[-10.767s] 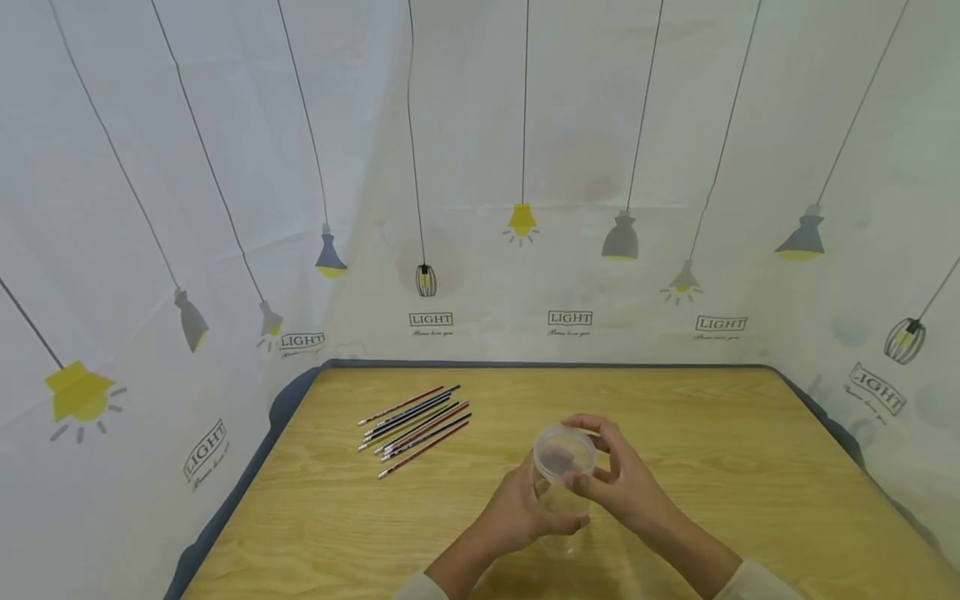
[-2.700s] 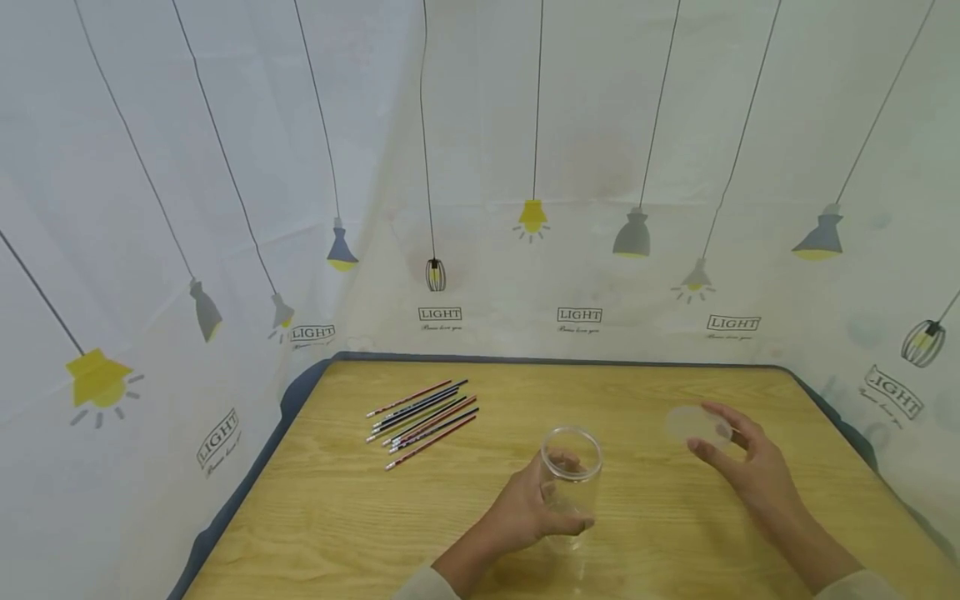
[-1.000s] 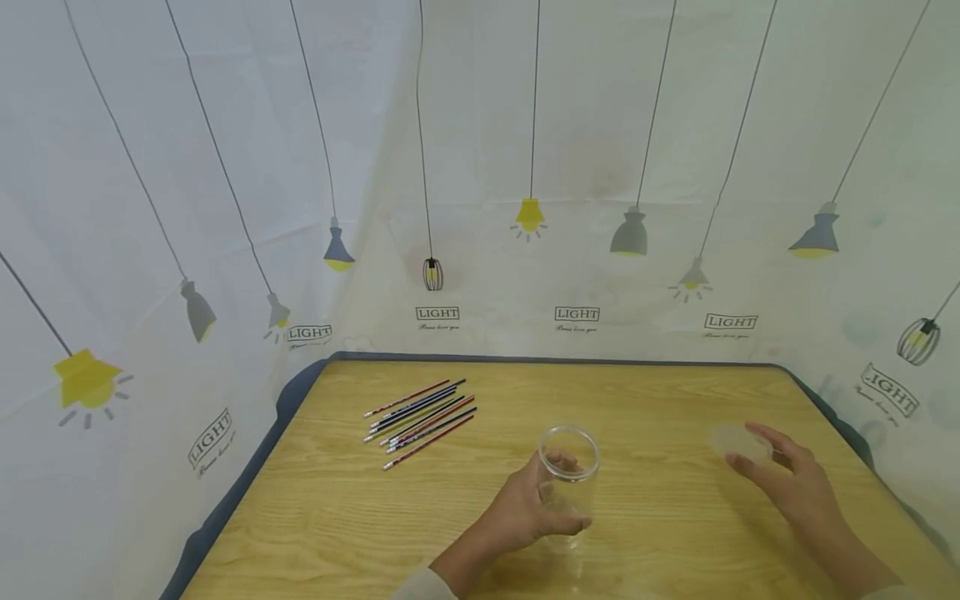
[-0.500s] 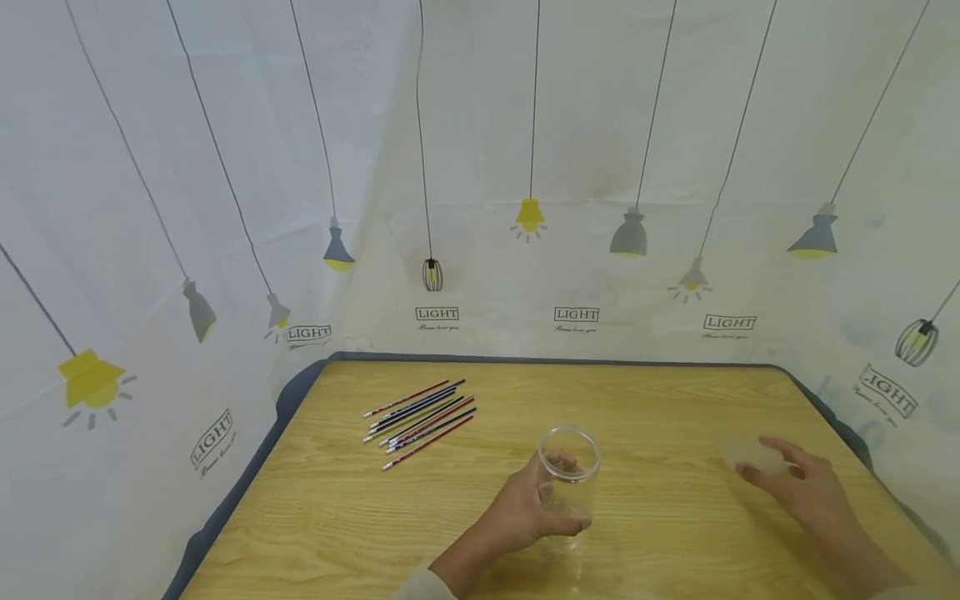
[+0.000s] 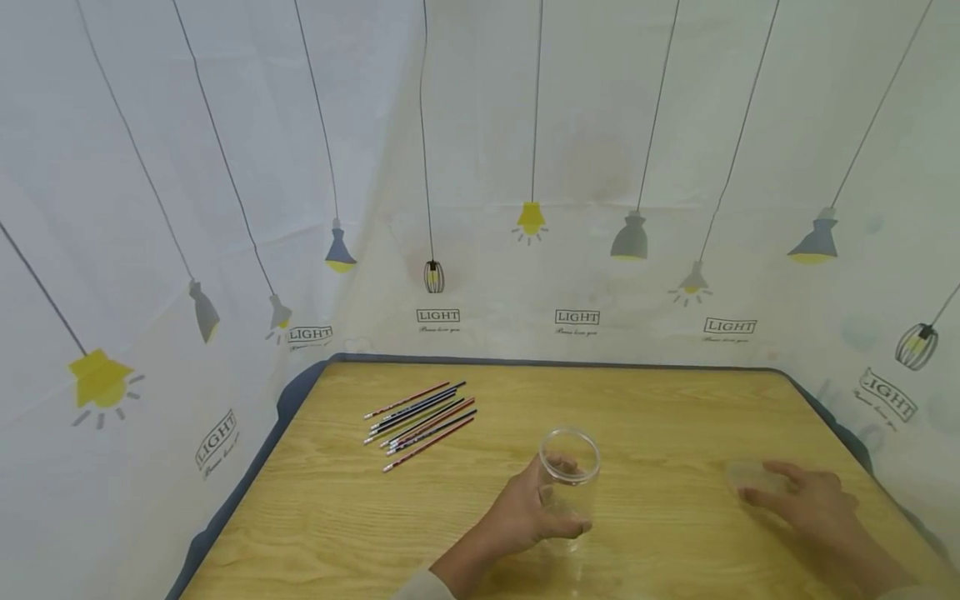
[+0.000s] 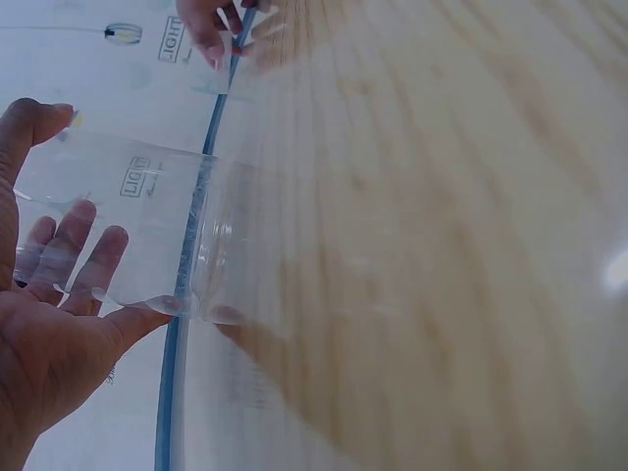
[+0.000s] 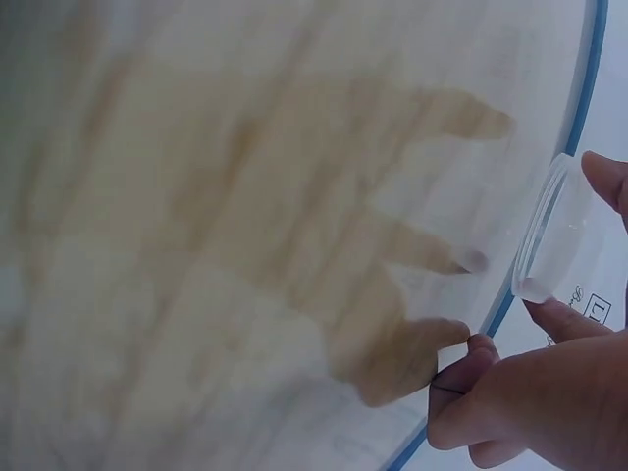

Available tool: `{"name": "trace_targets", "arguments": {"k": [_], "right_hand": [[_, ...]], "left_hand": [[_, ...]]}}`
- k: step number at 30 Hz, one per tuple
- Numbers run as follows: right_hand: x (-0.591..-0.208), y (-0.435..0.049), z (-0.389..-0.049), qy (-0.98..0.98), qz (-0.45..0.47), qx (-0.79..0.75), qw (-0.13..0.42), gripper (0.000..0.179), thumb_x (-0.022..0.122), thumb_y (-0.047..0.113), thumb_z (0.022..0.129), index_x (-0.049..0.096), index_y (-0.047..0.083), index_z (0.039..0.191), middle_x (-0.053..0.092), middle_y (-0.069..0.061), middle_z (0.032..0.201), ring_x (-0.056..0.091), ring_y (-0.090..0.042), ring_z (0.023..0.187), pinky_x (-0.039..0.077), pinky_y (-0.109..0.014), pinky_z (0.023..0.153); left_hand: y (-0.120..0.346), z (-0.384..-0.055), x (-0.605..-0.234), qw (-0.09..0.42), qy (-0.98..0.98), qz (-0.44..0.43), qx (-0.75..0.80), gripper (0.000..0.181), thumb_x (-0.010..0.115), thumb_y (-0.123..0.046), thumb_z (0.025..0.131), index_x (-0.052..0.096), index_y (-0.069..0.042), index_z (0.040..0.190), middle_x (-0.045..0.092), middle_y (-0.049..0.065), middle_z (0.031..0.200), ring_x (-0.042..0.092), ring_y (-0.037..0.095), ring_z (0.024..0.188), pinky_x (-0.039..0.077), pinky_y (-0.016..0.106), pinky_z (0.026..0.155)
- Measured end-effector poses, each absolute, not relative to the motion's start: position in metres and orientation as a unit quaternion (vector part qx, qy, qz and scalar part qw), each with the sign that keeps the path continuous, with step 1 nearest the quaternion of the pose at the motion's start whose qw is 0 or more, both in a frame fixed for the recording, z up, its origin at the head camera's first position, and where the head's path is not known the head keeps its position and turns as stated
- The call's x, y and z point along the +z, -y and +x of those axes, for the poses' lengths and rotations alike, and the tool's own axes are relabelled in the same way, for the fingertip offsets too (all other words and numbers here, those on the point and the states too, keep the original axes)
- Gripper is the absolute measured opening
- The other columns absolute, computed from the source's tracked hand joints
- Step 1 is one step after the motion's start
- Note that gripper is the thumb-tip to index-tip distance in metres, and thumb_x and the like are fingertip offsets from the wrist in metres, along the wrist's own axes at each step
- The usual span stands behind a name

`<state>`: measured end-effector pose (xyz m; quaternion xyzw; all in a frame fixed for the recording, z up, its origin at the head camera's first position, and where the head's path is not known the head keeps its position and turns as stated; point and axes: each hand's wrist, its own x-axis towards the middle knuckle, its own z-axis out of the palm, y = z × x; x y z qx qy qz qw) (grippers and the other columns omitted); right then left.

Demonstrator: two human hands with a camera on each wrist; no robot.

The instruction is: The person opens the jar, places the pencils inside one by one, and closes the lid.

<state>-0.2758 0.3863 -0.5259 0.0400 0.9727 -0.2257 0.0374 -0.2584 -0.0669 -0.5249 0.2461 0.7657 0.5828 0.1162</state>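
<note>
My left hand [image 5: 521, 512] grips a clear plastic jar [image 5: 576, 500], its fingers and thumb curled round the side. The jar stands upright with its top uncovered, and I see nothing inside. In the left wrist view the jar [image 6: 137, 211] lets the fingers behind its wall show through. Off to the right, my right hand [image 5: 813, 504] pinches a round translucent lid [image 5: 750, 477] between thumb and finger, low over the table. The right wrist view shows the lid [image 7: 551, 235] edge-on; whether it touches the tabletop I cannot tell.
Several pencils [image 5: 420, 425], red, dark blue and other colours, lie in a loose bundle at the back left of the wooden table [image 5: 645, 408]. A white sheet [image 5: 480, 283] printed with hanging lamps encloses the table's back and sides.
Earlier the lid was on the jar; my right hand has since lifted it off and carried it right. Over the last second it has come down nearer the table. The left hand keeps its hold.
</note>
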Motion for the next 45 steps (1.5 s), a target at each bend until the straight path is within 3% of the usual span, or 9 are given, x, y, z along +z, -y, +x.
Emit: {"name": "trace_targets", "arguments": {"k": [15, 20, 24, 29, 31, 35, 38, 40, 45], "right_hand": [[-0.541, -0.392, -0.28, -0.986, 0.004, -0.167, -0.004, 0.096, 0.074, 0.066, 0.096, 0.054, -0.013, 0.148, 0.054, -0.055, 0.136, 0.047, -0.073, 0.118, 0.042, -0.07, 0.079], [-0.532, -0.385, -0.277, -0.977, 0.024, -0.21, 0.0, 0.11, 0.067, 0.068, 0.101, 0.032, -0.02, 0.156, 0.034, -0.063, 0.143, 0.031, -0.078, 0.125, 0.034, -0.081, 0.089], [-0.517, -0.368, -0.276, -0.957, 0.046, -0.284, -0.028, 0.112, 0.06, 0.068, 0.106, 0.014, -0.013, 0.167, 0.011, -0.06, 0.155, 0.016, -0.082, 0.132, 0.033, -0.087, 0.092], [-0.5, -0.332, -0.272, -0.93, 0.008, -0.358, -0.084, 0.103, 0.064, 0.056, 0.109, 0.013, -0.008, 0.172, 0.012, -0.051, 0.166, 0.021, -0.075, 0.142, 0.037, -0.087, 0.097], [-0.496, -0.316, -0.268, -0.917, -0.025, -0.385, -0.102, 0.097, 0.066, 0.047, 0.111, 0.015, -0.007, 0.172, 0.019, -0.047, 0.167, 0.027, -0.069, 0.145, 0.039, -0.082, 0.102], [-0.493, -0.285, -0.259, -0.894, -0.082, -0.429, -0.102, 0.089, 0.069, 0.034, 0.111, 0.017, -0.001, 0.174, 0.03, -0.035, 0.169, 0.033, -0.057, 0.152, 0.049, -0.044, 0.119], [-0.492, -0.262, -0.253, -0.881, -0.114, -0.448, -0.097, 0.083, 0.07, 0.028, 0.111, 0.022, 0.005, 0.175, 0.037, -0.026, 0.17, 0.038, -0.049, 0.153, 0.05, -0.014, 0.11], [-0.493, -0.246, -0.249, -0.868, -0.138, -0.467, -0.096, 0.081, 0.072, 0.023, 0.109, 0.026, 0.008, 0.174, 0.04, -0.024, 0.171, 0.041, -0.04, 0.155, 0.049, -0.013, 0.112], [-0.497, -0.208, -0.244, -0.811, -0.215, -0.539, -0.071, 0.086, 0.078, 0.01, 0.102, 0.029, 0.009, 0.173, 0.04, -0.026, 0.172, 0.04, 0.01, 0.149, 0.036, -0.003, 0.113]], "left_hand": [[0.067, -0.258, -0.525, 0.119, -0.765, 0.244, 0.584, 0.067, 0.092, -0.028, 0.091, 0.055, -0.022, 0.147, 0.065, -0.014, 0.145, 0.054, 0.014, 0.15, 0.038, 0.067, 0.129], [0.067, -0.259, -0.525, 0.131, -0.758, 0.223, 0.599, 0.068, 0.094, -0.025, 0.088, 0.056, -0.027, 0.145, 0.065, -0.014, 0.146, 0.054, 0.021, 0.152, 0.038, 0.068, 0.129], [0.068, -0.259, -0.526, 0.143, -0.749, 0.215, 0.61, 0.074, 0.095, -0.025, 0.088, 0.054, -0.025, 0.149, 0.063, -0.013, 0.149, 0.053, 0.025, 0.154, 0.038, 0.068, 0.129], [0.069, -0.26, -0.528, 0.157, -0.729, 0.221, 0.629, 0.077, 0.094, -0.02, 0.089, 0.051, -0.022, 0.152, 0.062, -0.009, 0.151, 0.053, 0.022, 0.152, 0.039, 0.062, 0.13], [0.069, -0.26, -0.529, 0.159, -0.726, 0.22, 0.632, 0.075, 0.094, -0.018, 0.088, 0.053, -0.022, 0.151, 0.063, -0.008, 0.15, 0.055, 0.021, 0.149, 0.042, 0.059, 0.128], [0.068, -0.26, -0.53, 0.16, -0.726, 0.215, 0.633, 0.071, 0.095, -0.015, 0.088, 0.057, -0.023, 0.147, 0.065, -0.007, 0.148, 0.056, 0.022, 0.149, 0.045, 0.057, 0.126], [0.068, -0.259, -0.53, 0.162, -0.725, 0.215, 0.633, 0.071, 0.095, -0.015, 0.088, 0.057, -0.023, 0.147, 0.065, -0.006, 0.148, 0.055, 0.025, 0.151, 0.044, 0.06, 0.127], [0.068, -0.258, -0.53, 0.162, -0.725, 0.221, 0.632, 0.072, 0.095, -0.015, 0.089, 0.056, -0.023, 0.148, 0.064, -0.006, 0.15, 0.054, 0.026, 0.152, 0.042, 0.063, 0.127], [0.069, -0.259, -0.53, 0.163, -0.725, 0.238, 0.625, 0.072, 0.094, -0.016, 0.09, 0.055, -0.031, 0.148, 0.062, -0.007, 0.154, 0.053, 0.025, 0.152, 0.042, 0.065, 0.126]]}}
